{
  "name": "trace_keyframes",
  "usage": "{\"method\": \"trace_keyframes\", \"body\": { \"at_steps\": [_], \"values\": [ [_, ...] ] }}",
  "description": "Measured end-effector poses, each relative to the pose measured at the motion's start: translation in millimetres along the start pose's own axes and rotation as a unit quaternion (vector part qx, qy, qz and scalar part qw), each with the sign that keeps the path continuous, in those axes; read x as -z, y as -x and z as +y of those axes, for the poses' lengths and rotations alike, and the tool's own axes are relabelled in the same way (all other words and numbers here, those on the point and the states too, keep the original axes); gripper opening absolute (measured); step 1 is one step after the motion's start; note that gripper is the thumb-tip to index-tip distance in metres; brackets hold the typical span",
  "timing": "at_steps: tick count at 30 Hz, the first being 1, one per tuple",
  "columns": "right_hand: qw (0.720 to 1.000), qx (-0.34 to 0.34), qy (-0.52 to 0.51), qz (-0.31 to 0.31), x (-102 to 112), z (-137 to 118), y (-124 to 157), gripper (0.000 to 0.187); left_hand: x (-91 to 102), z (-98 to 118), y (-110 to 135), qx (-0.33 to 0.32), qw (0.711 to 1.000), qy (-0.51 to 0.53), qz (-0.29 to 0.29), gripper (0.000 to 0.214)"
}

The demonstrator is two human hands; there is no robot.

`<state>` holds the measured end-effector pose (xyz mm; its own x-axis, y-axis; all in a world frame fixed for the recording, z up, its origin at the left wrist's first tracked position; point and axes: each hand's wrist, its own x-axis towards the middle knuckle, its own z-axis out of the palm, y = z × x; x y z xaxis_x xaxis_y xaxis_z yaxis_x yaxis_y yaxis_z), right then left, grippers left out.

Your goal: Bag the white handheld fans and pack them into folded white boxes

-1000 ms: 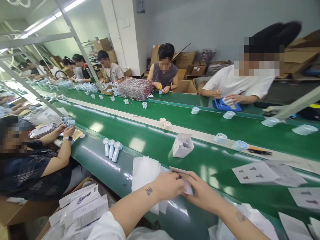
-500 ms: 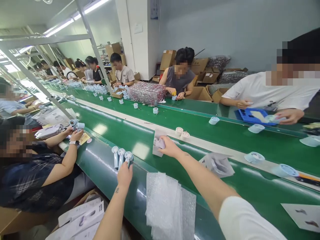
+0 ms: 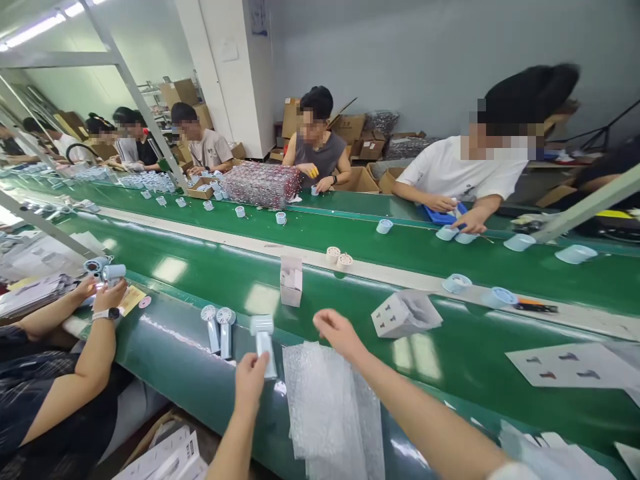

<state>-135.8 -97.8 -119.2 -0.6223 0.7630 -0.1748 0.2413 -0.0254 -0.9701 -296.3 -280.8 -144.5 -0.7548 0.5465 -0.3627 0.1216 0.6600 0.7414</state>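
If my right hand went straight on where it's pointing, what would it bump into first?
Your right hand would probably meet the open white box on the green belt first, though the hand's height is hard to judge.

Light-blue handheld fan (image 3: 264,342) in left grip (image 3: 250,380)

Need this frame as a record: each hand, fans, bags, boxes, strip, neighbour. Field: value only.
Left hand: grips a blue fan by its handle
Right hand: nothing visible in it
Loose fans: two, lying left of the held one
Bubble bags: stacked, between the forearms
Upright box: open, pale contents unclear
Printed box: right of upright box
White strip: carries two cream parts side by side
Left co-worker's hands: holding blue items
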Motion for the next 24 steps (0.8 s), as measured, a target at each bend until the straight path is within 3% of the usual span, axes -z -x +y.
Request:
{"method": "trace_keyframes", "body": {
  "at_steps": [2,4,6,8,10,12,13,15,18,21,24],
  "values": [
    [0.990,-0.077,-0.098,-0.063,-5,12,42,0.039,-35.3,11,39,-0.021,0.983,0.173,-0.065,0.037],
    [0.952,-0.156,-0.252,-0.080,-2,19,74,0.041,-71.4,22,77,-0.033,0.960,0.225,-0.160,0.040],
    [0.909,-0.197,-0.367,-0.027,14,23,95,0.040,-98.8,29,106,-0.044,0.944,0.214,-0.246,0.043],
    [0.893,-0.199,-0.399,0.057,44,24,113,0.035,-112.0,26,124,-0.102,0.938,0.146,-0.297,0.039],
    [0.886,-0.199,-0.402,0.118,81,24,133,0.031,-111.3,17,132,-0.212,0.921,-0.001,-0.327,0.037],
    [0.882,-0.209,-0.396,0.146,116,25,161,0.031,-101.4,5,132,-0.293,0.880,-0.188,-0.324,0.047],
    [0.883,-0.216,-0.391,0.143,130,26,176,0.032,-94.8,-1,130,-0.305,0.862,-0.265,-0.306,0.052],
    [0.884,-0.236,-0.386,0.117,146,29,206,0.036,-81.2,-10,124,-0.278,0.856,-0.361,-0.242,0.057],
    [0.866,-0.280,-0.407,0.081,143,39,242,0.044,-65.0,-19,112,-0.221,0.866,-0.405,-0.195,0.050],
    [0.834,-0.323,-0.445,0.040,119,50,260,0.048,-56.2,-25,103,-0.213,0.867,-0.399,-0.210,0.030],
    [0.811,-0.347,-0.468,-0.045,91,58,264,0.050,-53.0,-28,103,-0.223,0.881,-0.368,-0.194,0.031]
  ]
}}
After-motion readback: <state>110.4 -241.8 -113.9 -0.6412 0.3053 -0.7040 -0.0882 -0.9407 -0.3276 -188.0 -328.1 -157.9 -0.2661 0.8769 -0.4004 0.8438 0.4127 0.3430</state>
